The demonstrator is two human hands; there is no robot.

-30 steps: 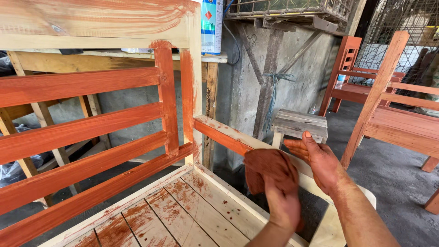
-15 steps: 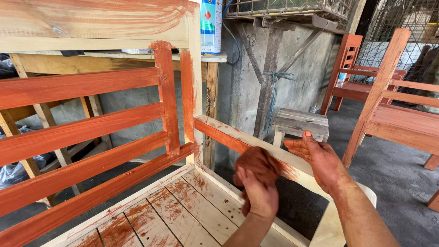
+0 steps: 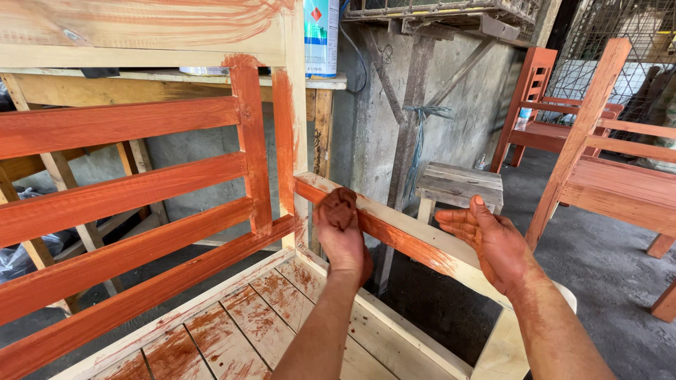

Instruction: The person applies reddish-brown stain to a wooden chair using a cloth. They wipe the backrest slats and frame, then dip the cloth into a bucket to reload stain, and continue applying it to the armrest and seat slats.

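Against the inner face of the bare wooden armrest rail (image 3: 415, 236) we see the left hand (image 3: 343, 236) clenched around a crumpled, stain-soaked reddish-brown rag (image 3: 339, 208), pressing it to the rail close to where the rail meets the upright corner post (image 3: 290, 141). We can make out a band of wet orange-red stain along that face, running from the rag toward the right hand (image 3: 493, 243). That hand, smeared with the same colour, rests palm-down on the top edge of the rail further along, fingers spread and grasping nothing.

Below both hands we find the slatted pale wooden seat (image 3: 232, 331), streaked and blotched with stain but mostly raw. To the left we see the horizontal back slats (image 3: 120, 190), coated solid orange-red, and above them the broad top board (image 3: 141, 28), only lightly brushed. Behind the post stands a pale blue and white can (image 3: 322, 35) on an unfinished wooden workbench (image 3: 169, 81). Beyond the rail we see a small weathered grey wooden stool (image 3: 459, 184) on the concrete floor (image 3: 605, 260), and to the right several fully stained red-brown wooden chairs (image 3: 620, 183).
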